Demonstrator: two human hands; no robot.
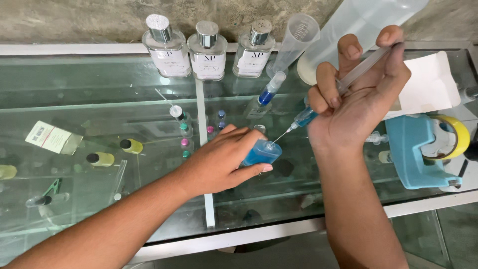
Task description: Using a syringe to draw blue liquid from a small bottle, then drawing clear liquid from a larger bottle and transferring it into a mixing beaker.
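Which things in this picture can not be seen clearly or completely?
- Small blue bottle, head view: mostly covered by the left hand.
- Clear plastic syringe: middle hidden by the right hand.
- Large clear measuring cylinder: cut off by the top edge.
- Blue tape dispenser: partly cut by the right edge.

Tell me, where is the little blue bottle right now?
In the head view the blue bottle sits mid-frame on the glass counter, gripped by the left hand, with the needle of the syringe in the right hand at its mouth.
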